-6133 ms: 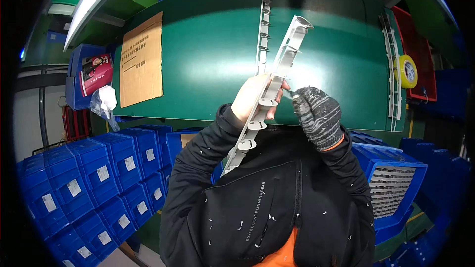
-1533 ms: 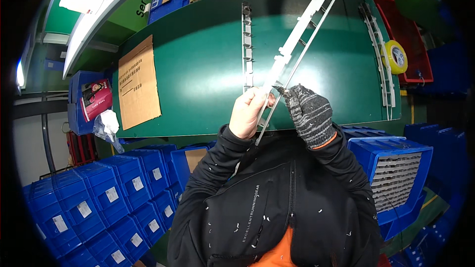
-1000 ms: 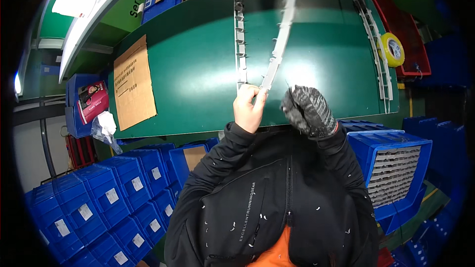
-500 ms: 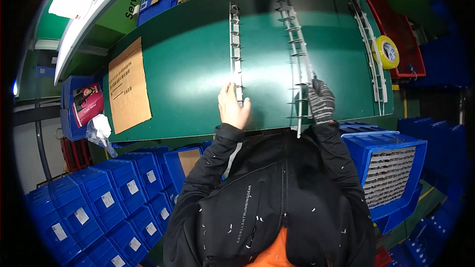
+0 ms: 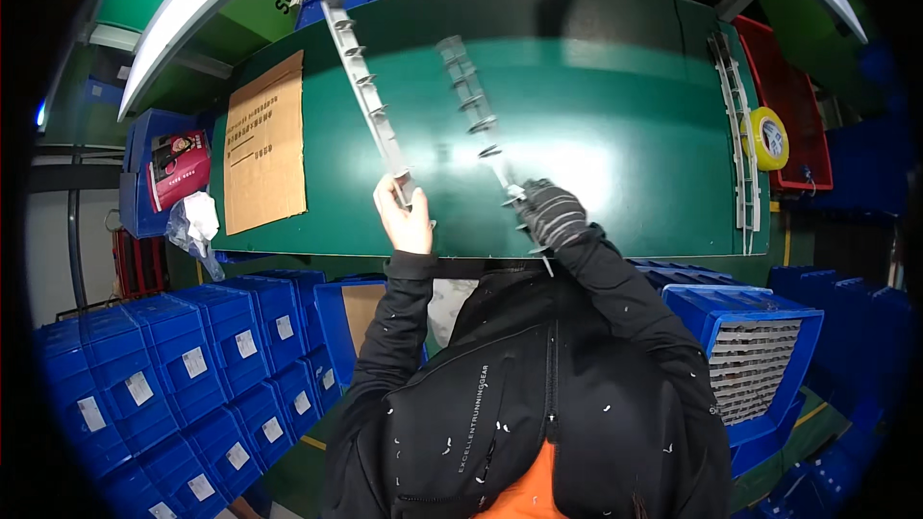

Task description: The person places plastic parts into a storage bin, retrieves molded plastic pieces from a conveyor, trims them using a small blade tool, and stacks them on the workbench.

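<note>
My bare left hand (image 5: 406,219) is closed on the near end of a long, pale metal strip (image 5: 367,91) with several short dark cross-pieces along it. That strip slants away to the far left, its far end reaching the table's back edge. In its striped grey glove, my right hand (image 5: 554,214) grips a similar slotted strip (image 5: 473,101) near its lower end. This second strip also tilts to the far left, and its far part is blurred by motion. A third such strip (image 5: 738,135) lies at the table's right end, with neither hand touching it.
The green table (image 5: 663,192) bears a cardboard sheet (image 5: 265,144) on the left. A yellow tape roll (image 5: 766,138) and a red tray (image 5: 806,125) sit at the right. Stacked blue bins (image 5: 159,351) stand at the left; a blue crate (image 5: 812,322) full of strips stands at the right.
My left hand has closed on its strip, which has swung to the left. My right hand has moved left with its strip, now tilted further leftward.
</note>
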